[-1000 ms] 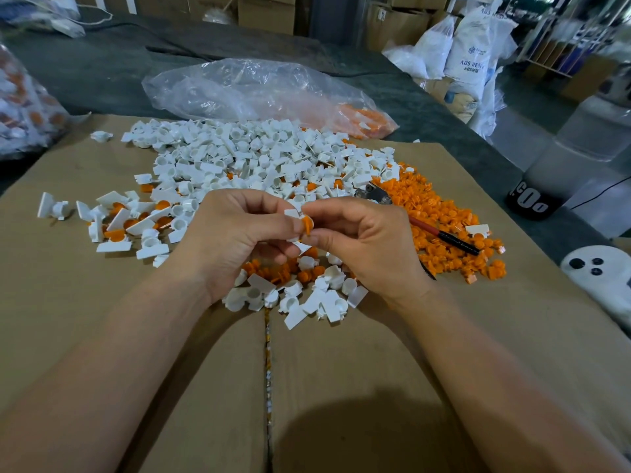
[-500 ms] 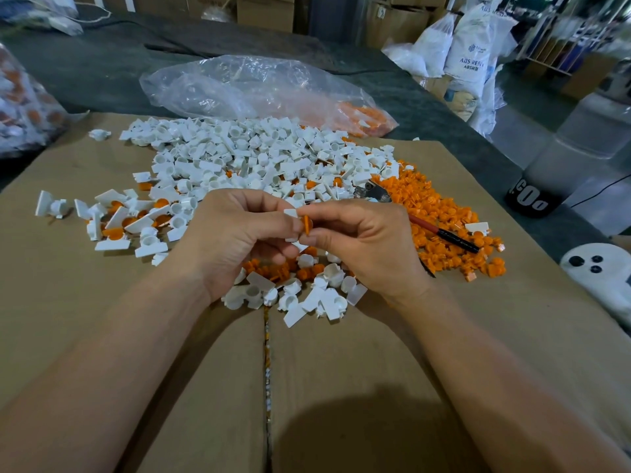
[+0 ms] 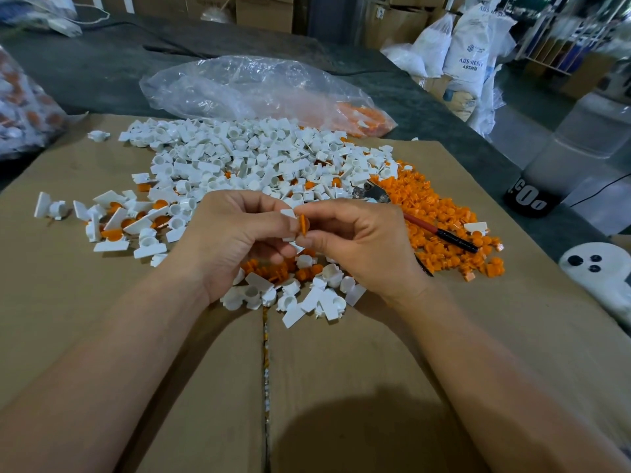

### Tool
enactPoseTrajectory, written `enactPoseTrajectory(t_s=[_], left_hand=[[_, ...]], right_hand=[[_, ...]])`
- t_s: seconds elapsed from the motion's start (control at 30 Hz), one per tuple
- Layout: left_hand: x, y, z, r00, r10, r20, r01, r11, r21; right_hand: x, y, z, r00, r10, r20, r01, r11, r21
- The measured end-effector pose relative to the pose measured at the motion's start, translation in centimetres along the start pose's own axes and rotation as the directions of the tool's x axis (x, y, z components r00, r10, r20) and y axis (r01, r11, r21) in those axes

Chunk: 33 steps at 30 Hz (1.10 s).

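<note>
from my end little has changed in the last second: both hands stay above the small heap at the middle of the cardboard sheet (image 3: pixel 102 336), and only the orange plug (image 3: pixel 302 224) has turned edge-on. the right hand (image 3: pixel 362 244) pinches that plug between thumb and forefinger. the left hand (image 3: pixel 239 240) curls round a white plastic fitting (image 3: pixel 288 213). plug and fitting meet between the two hands. a red-handled tool (image 3: pixel 426 227) lies on the orange pile (image 3: pixel 444 206) toward the right edge.
</note>
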State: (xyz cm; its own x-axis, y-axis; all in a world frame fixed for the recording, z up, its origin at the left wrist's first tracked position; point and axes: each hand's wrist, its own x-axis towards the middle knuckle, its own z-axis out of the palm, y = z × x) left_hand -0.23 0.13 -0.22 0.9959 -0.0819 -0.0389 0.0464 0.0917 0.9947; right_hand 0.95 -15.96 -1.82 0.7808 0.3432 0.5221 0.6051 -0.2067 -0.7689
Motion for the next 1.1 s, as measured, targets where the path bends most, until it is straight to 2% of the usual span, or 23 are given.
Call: enactPoseTrajectory(t_s=[0.07,0.2,0.23,0.3,0.4,0.47,0.57,0.77,1.0,1.1], left_hand=[[0.1,0.0,-0.1,1.000,-0.004,-0.016,0.004,1.000,-0.027],[0.2,0.2,-0.1,0.999,-0.014,-0.049,0.010,0.996,-0.086],[0.2,0.2,-0.1,0.999,-0.017,-0.050,0.013,0.996,-0.093],[0.2,0.2,-0.2,0.999,-0.024,-0.047,0.019,0.994,-0.107],[0.3,0.1,-0.2,0.998,-0.021,-0.051,0.014,0.992,-0.125],[0.3,0.1,-0.3,0.998,-0.016,-0.058,0.009,0.992,-0.125],[0.4,0.0,-0.3,0.997,-0.013,-0.074,0.004,0.993,-0.114],[0.5,-0.1,-0.2,0.996,-0.021,-0.082,0.012,0.995,-0.100],[0.5,-0.4,-0.2,0.997,-0.014,-0.080,0.006,0.994,-0.106],[0.6,-0.5,-0.2,0.996,-0.004,-0.093,-0.008,0.991,-0.135]], right_hand=[[0.1,-0.4,-0.5,0.998,0.057,-0.015,-0.058,0.998,-0.036],[0.7,-0.8,-3.5,0.940,0.246,-0.235,-0.288,0.944,-0.163],[0.8,-0.7,-4.4,0.913,0.294,-0.282,-0.366,0.896,-0.250],[0.9,-0.2,-6.4,0.854,0.415,-0.313,-0.518,0.728,-0.449],[0.6,0.5,-8.5,0.725,0.647,-0.238,-0.615,0.452,-0.645],[0.5,0.8,-8.8,0.658,0.730,-0.184,-0.601,0.363,-0.712],[0.4,1.0,-8.6,0.617,0.775,-0.133,-0.552,0.306,-0.775],[0.6,1.1,-7.9,0.646,0.743,-0.175,-0.525,0.266,-0.809],[0.8,0.9,-7.6,0.737,0.606,-0.298,-0.539,0.261,-0.801],[0.9,0.7,-7.5,0.786,0.545,-0.293,-0.516,0.317,-0.796]])
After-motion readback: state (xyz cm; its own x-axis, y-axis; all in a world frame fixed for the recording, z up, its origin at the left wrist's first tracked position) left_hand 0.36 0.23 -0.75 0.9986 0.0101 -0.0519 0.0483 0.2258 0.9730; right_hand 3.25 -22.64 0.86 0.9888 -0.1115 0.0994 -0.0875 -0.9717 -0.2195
